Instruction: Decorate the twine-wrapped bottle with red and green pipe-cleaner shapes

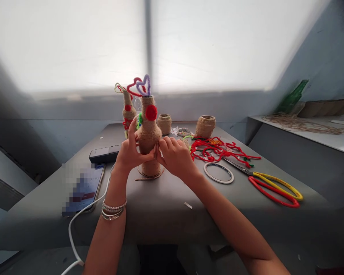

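A twine-wrapped bottle (149,131) stands upright on the dark table, with a red pompom (151,112) on its neck and heart-shaped pipe cleaners (143,85) at its mouth. My left hand (129,151) is around the bottle's left side, its thumb reaching across the front. My right hand (176,156) touches the bottle's right side, its fingers pressed together against my left thumb. Whatever is pinched between the fingertips is too small to make out. Twine (149,177) loops around the bottle's base.
Behind stand another decorated bottle (129,110) and two twine-wrapped jars (164,124). To the right lie red yarn (209,149), a white ring (218,173) and scissors (271,185). A phone (93,187) and white cable (71,229) lie left.
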The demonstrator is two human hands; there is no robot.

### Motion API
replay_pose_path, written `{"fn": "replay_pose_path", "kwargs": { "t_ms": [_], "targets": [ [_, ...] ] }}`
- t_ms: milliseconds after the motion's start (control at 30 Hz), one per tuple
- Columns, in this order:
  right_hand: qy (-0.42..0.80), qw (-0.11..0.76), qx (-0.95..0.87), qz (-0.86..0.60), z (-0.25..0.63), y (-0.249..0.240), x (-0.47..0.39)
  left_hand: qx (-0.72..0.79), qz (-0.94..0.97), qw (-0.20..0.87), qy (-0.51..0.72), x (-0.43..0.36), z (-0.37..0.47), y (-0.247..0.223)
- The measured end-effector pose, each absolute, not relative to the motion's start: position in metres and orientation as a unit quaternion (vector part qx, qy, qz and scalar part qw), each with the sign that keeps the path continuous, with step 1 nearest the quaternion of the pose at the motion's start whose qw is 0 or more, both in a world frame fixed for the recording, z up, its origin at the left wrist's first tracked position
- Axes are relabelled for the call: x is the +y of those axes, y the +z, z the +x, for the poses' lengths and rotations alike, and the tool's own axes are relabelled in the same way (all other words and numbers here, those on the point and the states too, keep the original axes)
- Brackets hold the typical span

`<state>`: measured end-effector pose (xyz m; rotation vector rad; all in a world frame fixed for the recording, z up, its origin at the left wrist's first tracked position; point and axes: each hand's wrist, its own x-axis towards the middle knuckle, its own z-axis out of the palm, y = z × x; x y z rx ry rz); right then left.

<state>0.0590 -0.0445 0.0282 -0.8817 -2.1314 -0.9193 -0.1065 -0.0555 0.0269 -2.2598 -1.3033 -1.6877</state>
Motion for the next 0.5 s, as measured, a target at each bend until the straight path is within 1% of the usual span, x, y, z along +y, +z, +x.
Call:
{"fn": "replay_pose_path", "kwargs": {
  "t_ms": [133,333,500],
  "targets": [
    [-0.341,0.321,-0.82,-0.328,0.0591,0.028,-0.0452,-0.419,-0.726,0.014,-0.544,-0.0564,-0.1065,0.0282],
    [-0.232,0.341,-0.853,-0.321,0.0617,0.0295,-0.0464,-0.41,-0.727,-0.017,-0.551,-0.0577,-0.1075,0.0285],
    [-0.205,0.359,-0.85,-0.327,0.0657,0.0292,-0.0437,-0.425,-0.715,-0.021,-0.555,-0.0561,-0.1083,0.0269]
  ]
}}
